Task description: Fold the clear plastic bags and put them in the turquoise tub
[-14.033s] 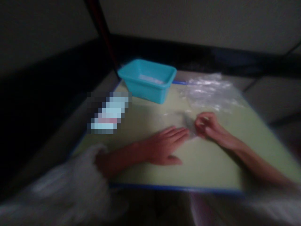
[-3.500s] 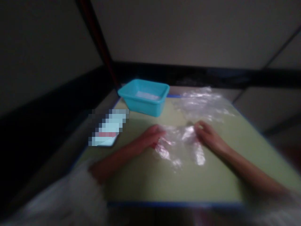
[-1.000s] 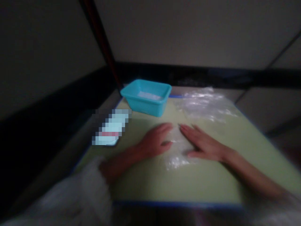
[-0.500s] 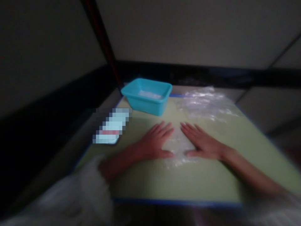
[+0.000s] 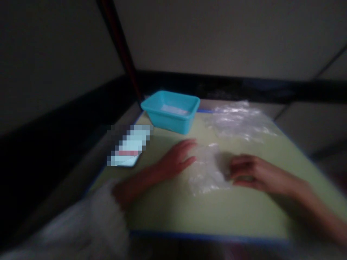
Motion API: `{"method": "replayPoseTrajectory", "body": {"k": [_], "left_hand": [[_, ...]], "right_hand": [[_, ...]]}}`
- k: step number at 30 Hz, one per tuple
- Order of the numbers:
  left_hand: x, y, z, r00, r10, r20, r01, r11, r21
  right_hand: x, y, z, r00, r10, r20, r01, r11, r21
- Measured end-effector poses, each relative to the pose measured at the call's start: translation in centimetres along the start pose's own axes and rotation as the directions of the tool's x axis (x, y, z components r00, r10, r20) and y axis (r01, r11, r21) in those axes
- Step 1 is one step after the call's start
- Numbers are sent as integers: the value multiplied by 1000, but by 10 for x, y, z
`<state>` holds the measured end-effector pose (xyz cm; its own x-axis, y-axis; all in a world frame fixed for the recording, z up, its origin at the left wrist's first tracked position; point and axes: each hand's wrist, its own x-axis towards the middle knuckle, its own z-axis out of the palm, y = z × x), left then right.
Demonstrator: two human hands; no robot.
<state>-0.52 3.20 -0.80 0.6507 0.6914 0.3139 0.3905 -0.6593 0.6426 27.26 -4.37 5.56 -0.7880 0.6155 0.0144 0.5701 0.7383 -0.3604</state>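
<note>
A clear plastic bag (image 5: 207, 171) lies flat and a little wrinkled on the yellow-green tabletop (image 5: 211, 216). My left hand (image 5: 177, 157) is at its left edge, fingers apart, with the fingertips at or just over the plastic; whether they touch it I cannot tell. To the right of the bag, my right hand (image 5: 248, 171) hovers with its fingers curved and the thumb apart. Nothing shows between its fingers.
A turquoise plastic basin (image 5: 169, 121) with something white inside stands at the back left. More crumpled clear plastic (image 5: 241, 121) lies at the back right. A lit phone (image 5: 131, 146), partly pixelated, rests at the left edge. A wall rises behind.
Both hands lay flat on the plastic bag before. My right hand has lifted and moved right, off the bag, its fingers curling. My left hand has drawn slightly left and tilted.
</note>
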Motion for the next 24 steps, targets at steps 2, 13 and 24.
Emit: {"method": "replayPoseTrajectory", "body": {"k": [2,13,24], "left_hand": [[2,2,1,997,-60,-46,51,983,-177],[15,6,-4,931,-295,215,344,510,-789],[15,1,-10,912,-347,221,380,504,-776]], "right_hand": [[-1,-3,2,1000,-14,16,14,1000,-12],[1,-10,11,997,-78,21,81,984,-159],[-2,-13,19,994,-110,10,106,925,-366]]}}
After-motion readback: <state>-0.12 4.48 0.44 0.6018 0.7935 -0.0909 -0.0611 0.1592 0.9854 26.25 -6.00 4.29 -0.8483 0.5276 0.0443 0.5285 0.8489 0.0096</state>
